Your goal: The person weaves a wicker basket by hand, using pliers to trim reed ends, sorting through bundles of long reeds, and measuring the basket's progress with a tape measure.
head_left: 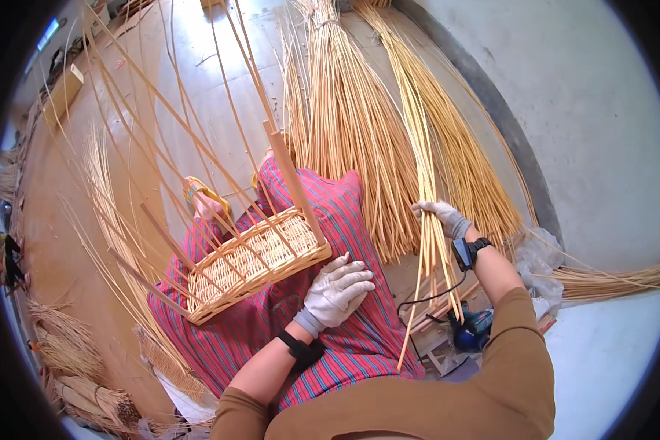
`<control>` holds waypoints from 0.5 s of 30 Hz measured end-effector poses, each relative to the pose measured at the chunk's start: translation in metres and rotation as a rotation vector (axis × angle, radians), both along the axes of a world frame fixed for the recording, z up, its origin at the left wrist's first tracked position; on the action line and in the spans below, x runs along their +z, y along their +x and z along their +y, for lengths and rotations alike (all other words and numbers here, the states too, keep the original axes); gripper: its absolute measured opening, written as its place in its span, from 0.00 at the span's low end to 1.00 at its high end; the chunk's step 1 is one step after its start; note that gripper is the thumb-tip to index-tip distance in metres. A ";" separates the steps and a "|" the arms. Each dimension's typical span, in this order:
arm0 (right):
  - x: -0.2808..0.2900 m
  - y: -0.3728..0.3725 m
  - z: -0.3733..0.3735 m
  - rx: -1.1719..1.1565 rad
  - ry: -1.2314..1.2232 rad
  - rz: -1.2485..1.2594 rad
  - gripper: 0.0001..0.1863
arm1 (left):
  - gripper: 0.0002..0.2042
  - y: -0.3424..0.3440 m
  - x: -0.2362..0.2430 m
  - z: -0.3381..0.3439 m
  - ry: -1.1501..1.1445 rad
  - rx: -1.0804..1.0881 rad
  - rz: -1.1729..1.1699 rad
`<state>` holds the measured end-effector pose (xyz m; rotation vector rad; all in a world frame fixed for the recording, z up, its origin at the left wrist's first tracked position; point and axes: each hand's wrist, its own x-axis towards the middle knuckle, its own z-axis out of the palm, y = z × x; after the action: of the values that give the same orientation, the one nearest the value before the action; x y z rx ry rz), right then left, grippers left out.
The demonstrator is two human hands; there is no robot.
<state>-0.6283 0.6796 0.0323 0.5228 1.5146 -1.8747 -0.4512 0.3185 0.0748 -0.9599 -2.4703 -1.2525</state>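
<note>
My gloved left hand (336,292) rests on my striped cloth-covered lap (238,341), fingers loosely spread, beside the near right corner of a partly woven basket (249,258). The basket sits tilted across my thighs, with upright wooden corner posts (292,180) and long thin stakes rising from it. My gloved right hand (436,215) grips a handful of pale rattan strands (425,161) that hang down beside my right leg.
Large rattan bundles (352,139) lie ahead along a grey wall (565,103). More bundles (73,337) lie at the left. A dark blue power tool (471,330) and crumpled plastic (532,260) are low at my right. Yellow sandals (198,192) show beyond the basket.
</note>
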 end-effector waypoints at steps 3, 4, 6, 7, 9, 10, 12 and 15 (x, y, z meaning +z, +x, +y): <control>0.011 0.004 -0.023 0.045 -0.004 0.023 0.17 | 0.11 0.001 0.000 0.002 -0.002 0.006 -0.047; 0.002 0.003 -0.022 0.035 -0.057 0.013 0.18 | 0.11 0.001 0.002 0.004 -0.004 0.003 -0.050; -0.006 0.000 -0.034 0.019 -0.162 -0.006 0.19 | 0.11 -0.001 0.003 0.004 -0.012 0.005 -0.024; -0.002 -0.002 -0.039 0.011 -0.210 -0.019 0.19 | 0.11 -0.002 0.004 0.005 -0.015 0.009 -0.028; -0.006 -0.001 -0.050 0.008 -0.207 -0.019 0.21 | 0.11 -0.003 0.005 0.006 -0.018 0.014 -0.024; -0.016 -0.001 -0.054 0.001 -0.261 -0.037 0.21 | 0.11 -0.002 0.006 0.007 -0.030 0.013 -0.030; -0.028 -0.003 -0.060 -0.018 -0.290 -0.097 0.23 | 0.11 -0.003 0.009 0.008 -0.053 0.013 -0.036; -0.032 0.005 -0.065 -0.062 -0.274 -0.093 0.23 | 0.12 -0.004 0.014 0.010 -0.077 0.023 -0.024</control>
<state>-0.6235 0.6144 0.0007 0.5247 1.1699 -2.0353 -0.4556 0.3281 0.0885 -0.9370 -2.5574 -1.1771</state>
